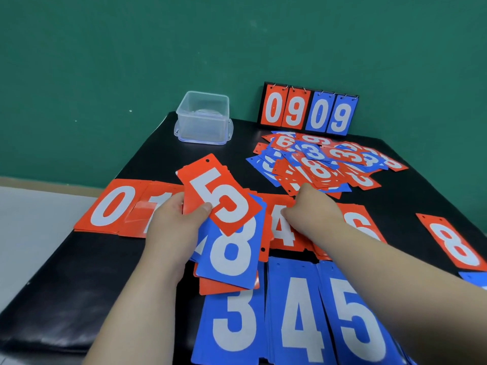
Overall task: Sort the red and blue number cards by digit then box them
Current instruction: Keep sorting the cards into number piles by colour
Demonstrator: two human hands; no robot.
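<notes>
Left hand (174,222) grips a card stack (229,255), red 5 card (221,196) uppermost. Right hand (313,209) curls over red 4 card (283,234); its grip cannot be determined.

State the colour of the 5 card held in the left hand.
The 5 card is red with a white digit; head view shows it best.
</notes>
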